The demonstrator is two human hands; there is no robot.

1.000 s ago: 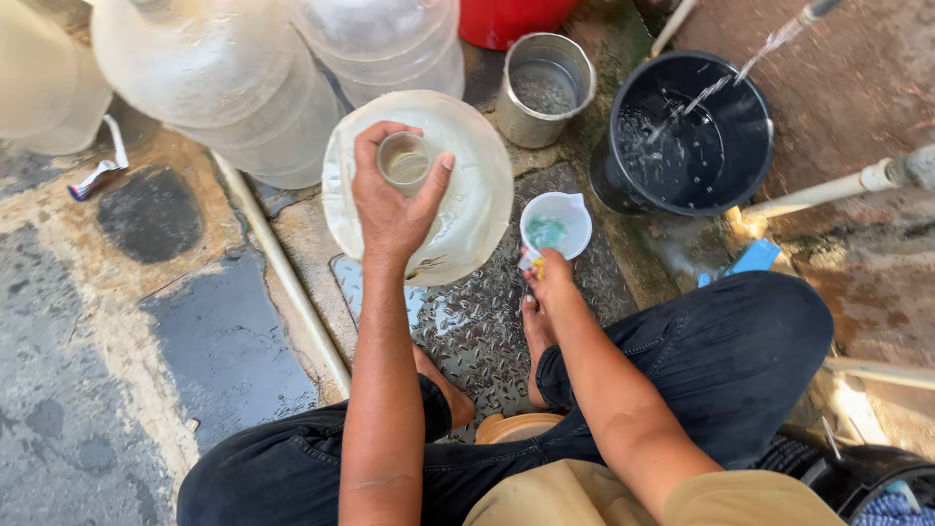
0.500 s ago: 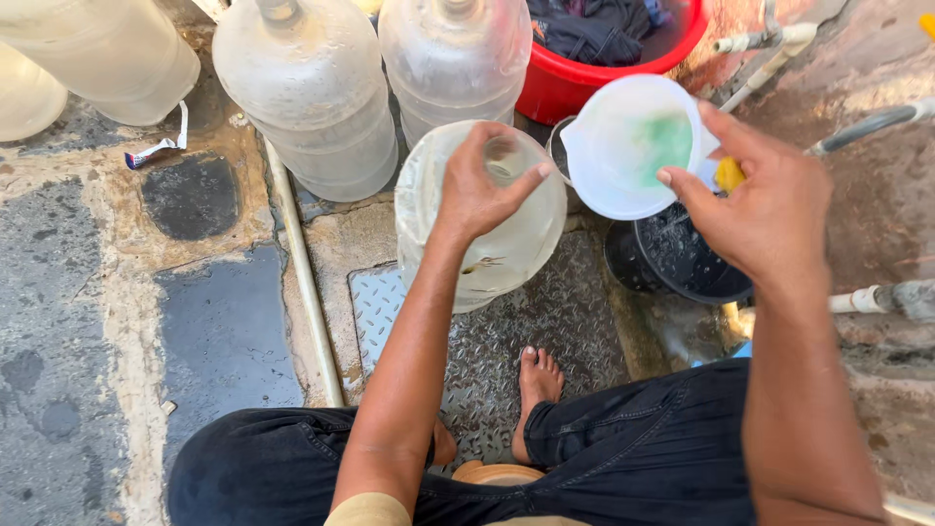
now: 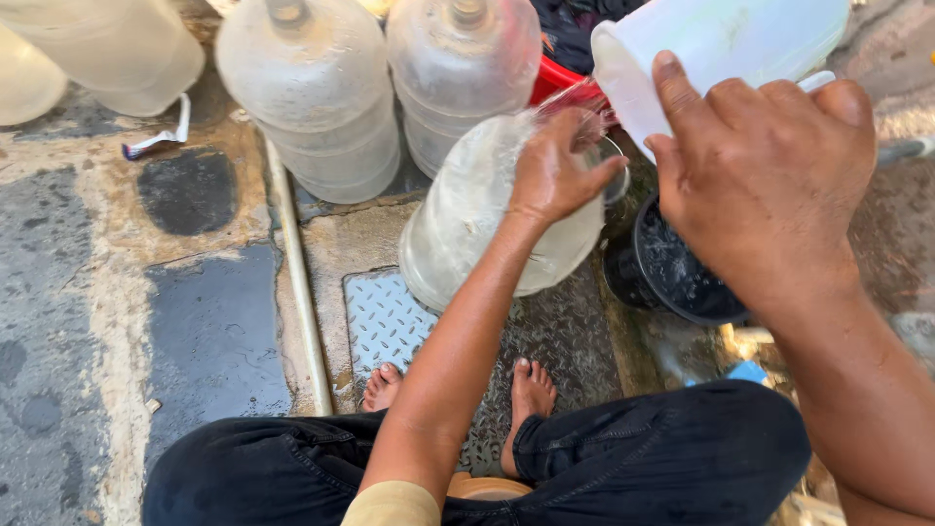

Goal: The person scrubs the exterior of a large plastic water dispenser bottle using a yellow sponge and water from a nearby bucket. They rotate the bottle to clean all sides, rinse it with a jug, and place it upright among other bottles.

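Up close, the right hand [image 3: 765,180] grips a white plastic jug [image 3: 716,49], thumb and fingers wrapped round its side, and tips it so that water spills from the spout onto the top of a large clear water bottle [image 3: 487,209]. That bottle leans on a patterned metal plate [image 3: 390,321] just ahead of the person's bare feet [image 3: 531,390]. The left hand [image 3: 555,175] rests over the bottle's neck, fingers curled loosely round it where the water lands. Behind stand two more big clear bottles [image 3: 312,97], upright and side by side, with a red tub [image 3: 557,78] partly hidden beyond them. A black bucket [image 3: 682,273] holding water sits just beside the tilted bottle, under the right forearm.
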